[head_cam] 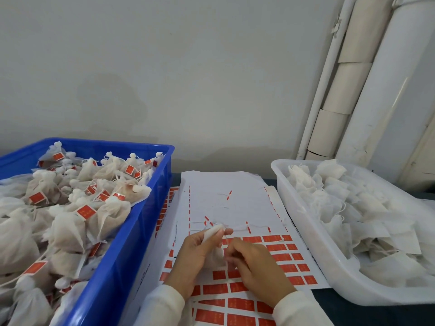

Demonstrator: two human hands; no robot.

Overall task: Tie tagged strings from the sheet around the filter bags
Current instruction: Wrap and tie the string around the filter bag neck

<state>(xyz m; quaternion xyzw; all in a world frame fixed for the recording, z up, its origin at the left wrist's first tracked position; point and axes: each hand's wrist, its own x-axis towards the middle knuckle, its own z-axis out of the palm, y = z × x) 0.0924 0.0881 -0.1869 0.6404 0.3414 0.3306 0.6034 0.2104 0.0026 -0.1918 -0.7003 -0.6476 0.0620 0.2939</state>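
A white sheet [235, 203] with rows of red tags [273, 248] and thin strings lies flat between two bins. Over its lower half my left hand [195, 257] grips the gathered neck of a small white filter bag [215, 255], whose top sticks out past my fingers. My right hand [256, 267] is close beside it, fingers curled and pinching a thin white string at the bag's neck. The string itself is barely visible.
A blue crate [143, 231] at left is heaped with tied, tagged bags. A clear plastic tub [313, 234] at right holds untied white filter bags. A grey wall stands behind, with white pipes at the upper right.
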